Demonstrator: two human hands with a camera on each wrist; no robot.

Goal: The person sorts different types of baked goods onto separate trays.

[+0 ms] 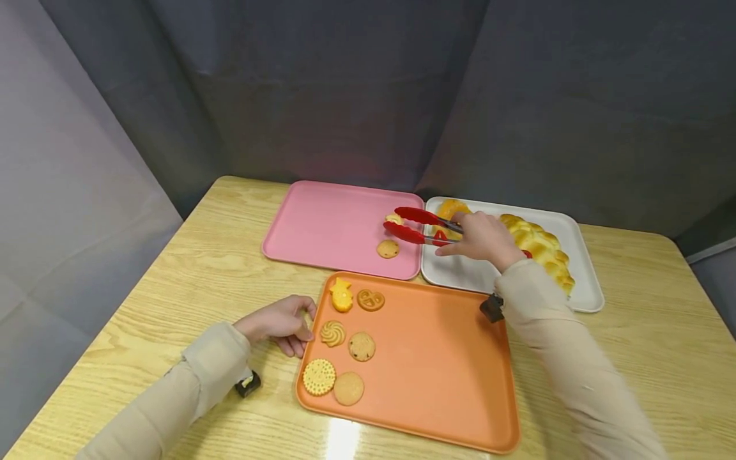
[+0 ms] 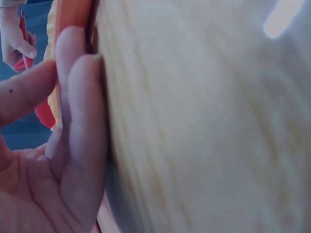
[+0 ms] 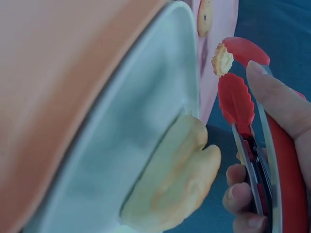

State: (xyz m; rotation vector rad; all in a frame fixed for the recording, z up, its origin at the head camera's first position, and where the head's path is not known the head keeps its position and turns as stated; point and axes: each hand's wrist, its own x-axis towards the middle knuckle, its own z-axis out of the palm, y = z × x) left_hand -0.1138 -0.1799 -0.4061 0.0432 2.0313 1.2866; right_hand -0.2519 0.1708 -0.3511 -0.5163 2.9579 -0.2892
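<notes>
My right hand [image 1: 478, 237] grips a pair of red-tipped tongs [image 3: 235, 99] over the white tray [image 1: 460, 275]. Between the tong tips is a small pale cookie with a ridged edge [image 3: 222, 60], above the right part of the pink tray [image 1: 333, 223]. A chocolate chip cookie [image 1: 388, 248] lies on the pink tray just below the tips. My left hand [image 1: 283, 324] pinches the left rim of the orange tray [image 1: 437, 364], thumb on the rim and fingers at its outer side, as the left wrist view [image 2: 73, 126] shows.
Several cookies lie along the orange tray's left side, among them a pineapple-shaped one [image 1: 342, 296], a pretzel-shaped one [image 1: 370, 300] and a swirl cookie [image 1: 332, 333]. A braided bread [image 1: 537, 246] and an orange-yellow piece [image 1: 453, 207] sit on the white tray. Dark curtain hangs behind the wooden table [image 1: 195, 255].
</notes>
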